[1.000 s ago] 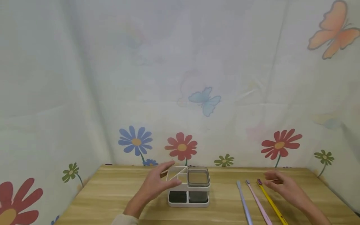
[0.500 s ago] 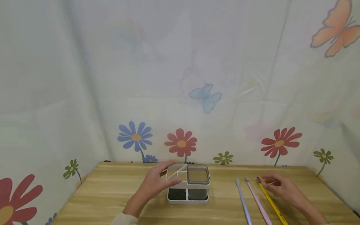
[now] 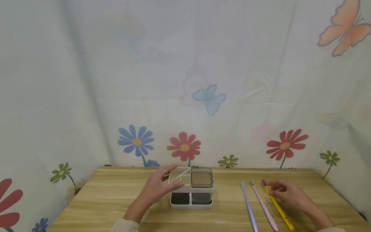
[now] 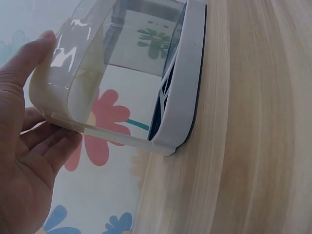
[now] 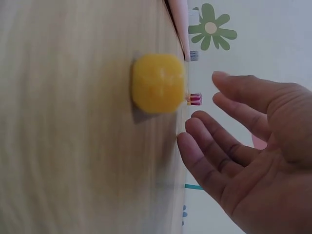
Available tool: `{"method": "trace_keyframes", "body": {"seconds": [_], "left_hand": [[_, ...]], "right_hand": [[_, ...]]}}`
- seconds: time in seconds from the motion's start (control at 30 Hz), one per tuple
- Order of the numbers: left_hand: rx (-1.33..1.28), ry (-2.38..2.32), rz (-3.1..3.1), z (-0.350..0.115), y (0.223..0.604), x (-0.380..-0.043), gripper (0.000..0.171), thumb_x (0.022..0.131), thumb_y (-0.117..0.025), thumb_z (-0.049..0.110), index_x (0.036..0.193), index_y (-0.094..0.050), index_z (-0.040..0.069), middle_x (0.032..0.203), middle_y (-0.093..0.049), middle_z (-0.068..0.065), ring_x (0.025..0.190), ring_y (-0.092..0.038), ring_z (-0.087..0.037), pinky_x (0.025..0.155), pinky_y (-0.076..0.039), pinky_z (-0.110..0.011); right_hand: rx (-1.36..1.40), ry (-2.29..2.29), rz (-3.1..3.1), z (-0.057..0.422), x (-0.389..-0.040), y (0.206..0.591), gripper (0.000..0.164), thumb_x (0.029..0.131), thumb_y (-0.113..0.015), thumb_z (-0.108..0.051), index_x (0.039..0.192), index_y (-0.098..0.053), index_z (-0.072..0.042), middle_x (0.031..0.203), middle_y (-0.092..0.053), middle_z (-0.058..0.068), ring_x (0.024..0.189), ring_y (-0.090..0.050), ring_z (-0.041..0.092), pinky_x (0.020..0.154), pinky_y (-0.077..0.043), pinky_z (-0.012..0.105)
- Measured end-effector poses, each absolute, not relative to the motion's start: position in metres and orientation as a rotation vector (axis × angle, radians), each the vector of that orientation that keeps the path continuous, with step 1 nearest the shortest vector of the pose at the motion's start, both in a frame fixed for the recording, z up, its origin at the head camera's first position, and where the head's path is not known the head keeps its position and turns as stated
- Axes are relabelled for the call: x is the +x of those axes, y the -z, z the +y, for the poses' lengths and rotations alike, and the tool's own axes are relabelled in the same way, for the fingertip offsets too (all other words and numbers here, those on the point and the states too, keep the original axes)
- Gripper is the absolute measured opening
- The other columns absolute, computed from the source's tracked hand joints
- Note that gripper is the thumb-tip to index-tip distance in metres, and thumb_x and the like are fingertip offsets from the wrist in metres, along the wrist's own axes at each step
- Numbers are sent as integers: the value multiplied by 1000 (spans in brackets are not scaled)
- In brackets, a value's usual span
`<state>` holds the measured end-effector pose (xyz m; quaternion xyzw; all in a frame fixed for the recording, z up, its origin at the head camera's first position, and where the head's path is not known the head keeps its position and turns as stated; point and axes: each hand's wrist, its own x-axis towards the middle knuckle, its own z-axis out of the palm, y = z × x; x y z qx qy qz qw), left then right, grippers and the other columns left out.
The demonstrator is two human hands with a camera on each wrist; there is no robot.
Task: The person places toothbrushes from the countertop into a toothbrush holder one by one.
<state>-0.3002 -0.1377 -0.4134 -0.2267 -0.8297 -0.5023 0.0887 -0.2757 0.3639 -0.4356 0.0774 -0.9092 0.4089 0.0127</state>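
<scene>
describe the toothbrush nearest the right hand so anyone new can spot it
On the wooden table in the head view, find the white organizer. To its right lie, left to right, a blue toothbrush, a pink toothbrush and the yellow toothbrush. Yours is rightmost, beside the right hand, the only yellow one.

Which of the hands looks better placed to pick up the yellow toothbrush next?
Probably the right hand: it holds nothing and is close to the yellow toothbrush. The left hand grips the white holder, farther from that brush.

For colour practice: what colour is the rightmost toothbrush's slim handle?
The toothbrush handle is yellow, best in head view.
</scene>
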Motion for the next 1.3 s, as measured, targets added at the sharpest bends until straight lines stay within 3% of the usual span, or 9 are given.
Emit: {"method": "trace_keyframes", "body": {"seconds": [0.23,0.5,0.67,0.8,1.17,1.3], "left_hand": [[-660,1504,-2468,-137,412,-299,74,86,-91,36,149,-62,9,148,-61,-11,137,-58,-37,110,-51,-46],[-640,1488,-2467,-137,411,-297,73,84,-92,36,148,-64,11,147,-62,-9,135,-59,-35,110,-52,-48],[-644,1483,-2464,-136,412,-298,72,86,-91,35,148,-64,10,147,-62,-10,135,-59,-36,110,-52,-47],[-653,1471,-2454,-135,412,-299,70,88,-90,35,147,-64,7,146,-62,-12,134,-59,-38,109,-52,-49],[-648,1486,-2466,-136,411,-299,72,86,-91,35,148,-64,11,148,-62,-12,135,-59,-33,110,-51,-48],[-628,1469,-2474,-135,412,-298,71,86,-91,35,147,-64,12,147,-62,-10,134,-60,-32,110,-52,-48]], "right_hand": [[236,-1168,-2875,362,-278,440,27,96,-76,-4,121,-71,5,109,-73,13,97,-67,29,75,-62,35],[250,-1055,-2878,359,-279,445,28,90,-76,0,118,-71,5,99,-72,9,87,-64,22,69,-56,30],[46,-1049,-2961,353,-279,442,37,88,-76,-5,120,-65,8,93,-67,6,81,-61,21,67,-56,34],[-45,-1034,-2993,349,-279,441,33,86,-76,-8,113,-65,6,94,-64,8,79,-58,22,66,-55,36],[-33,-989,-2981,345,-278,443,22,80,-78,-9,96,-66,1,88,-62,6,77,-56,21,65,-51,35],[-34,-1027,-2979,346,-277,443,22,82,-77,-9,98,-67,2,89,-61,7,77,-56,22,65,-51,34]]}}
